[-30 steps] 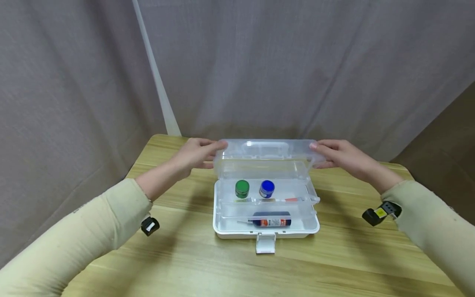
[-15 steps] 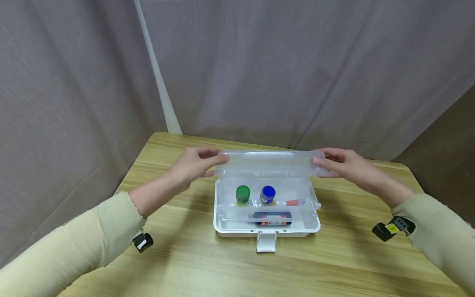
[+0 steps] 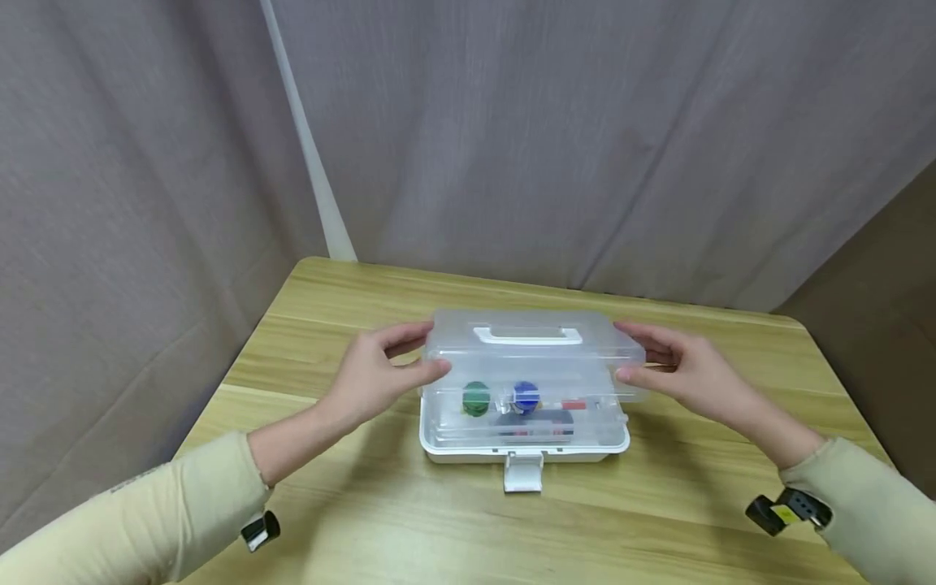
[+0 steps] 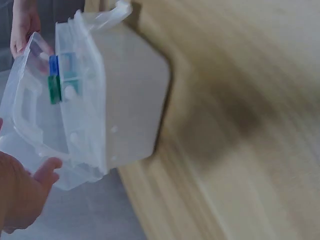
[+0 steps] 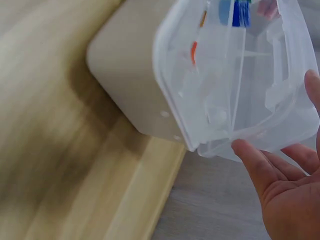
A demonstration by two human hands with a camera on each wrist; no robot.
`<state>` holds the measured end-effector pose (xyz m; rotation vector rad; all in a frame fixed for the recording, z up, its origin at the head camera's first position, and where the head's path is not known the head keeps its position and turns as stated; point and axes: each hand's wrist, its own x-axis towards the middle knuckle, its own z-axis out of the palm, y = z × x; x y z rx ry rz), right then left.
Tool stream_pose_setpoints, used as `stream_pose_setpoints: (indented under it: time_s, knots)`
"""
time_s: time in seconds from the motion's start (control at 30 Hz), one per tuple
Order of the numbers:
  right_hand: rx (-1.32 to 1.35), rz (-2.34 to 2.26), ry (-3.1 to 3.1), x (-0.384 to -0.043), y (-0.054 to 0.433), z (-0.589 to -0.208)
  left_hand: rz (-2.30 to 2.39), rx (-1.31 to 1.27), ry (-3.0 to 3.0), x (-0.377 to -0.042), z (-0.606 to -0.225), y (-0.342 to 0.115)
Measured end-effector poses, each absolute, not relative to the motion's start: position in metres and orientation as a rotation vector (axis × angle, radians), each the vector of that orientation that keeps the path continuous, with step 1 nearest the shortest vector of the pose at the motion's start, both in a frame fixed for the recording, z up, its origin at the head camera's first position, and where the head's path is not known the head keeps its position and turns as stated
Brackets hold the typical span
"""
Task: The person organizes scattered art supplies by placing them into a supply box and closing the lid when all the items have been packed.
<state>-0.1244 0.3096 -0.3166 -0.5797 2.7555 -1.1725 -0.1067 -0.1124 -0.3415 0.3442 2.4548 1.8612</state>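
Note:
A plastic storage box with a white base (image 3: 475, 453) stands on the table, its clear lid (image 3: 457, 325) tilted partway down over it. My left hand (image 3: 373, 374) grips the lid's left end, thumb at the front and fingers behind. At the opposite end my right hand (image 3: 691, 374) holds the lid in the same way. A white handle (image 3: 526, 339) lies on the lid's top. Through the clear plastic show a green-capped jar (image 3: 476, 399), a blue-capped jar (image 3: 526, 398) and, blurred, a dark bottle (image 3: 537, 422). The white latch (image 3: 523, 473) hangs down at the front.
The wooden table (image 3: 409, 528) extends around the box on all sides. A grey curtain (image 3: 468, 146) hangs behind its far edge. In the right wrist view an orange-tipped slim item (image 5: 194, 52) shows inside the box.
Both hands have swung the lid forward and down from its raised position. The jars and bottle, uncovered before, are now seen through the lid. The base has stayed in place.

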Motion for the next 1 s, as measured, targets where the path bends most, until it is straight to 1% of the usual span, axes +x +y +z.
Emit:
stream_pose_setpoints:
  time_s: [0.17,0.57,0.77,1.0]
  knots:
    - [-0.639,-1.294,2.751,-0.108,0.307,-0.33,1.978,0.412,2.386,-0.094,-0.355,-0.11]
    - [-0.631,-1.303,2.865,-0.082,0.299,-0.354,1.987,0.551,2.472,-0.077,-0.379,-0.115]
    - [-0.65,-1.288,2.952,-0.075,0.296,-0.368,1.958,0.66,2.513,-0.077,-0.39,-0.12]
    - [-0.708,-1.27,3.016,-0.076,0.292,-0.38,1.946,0.729,2.557,-0.079,-0.399,-0.122]
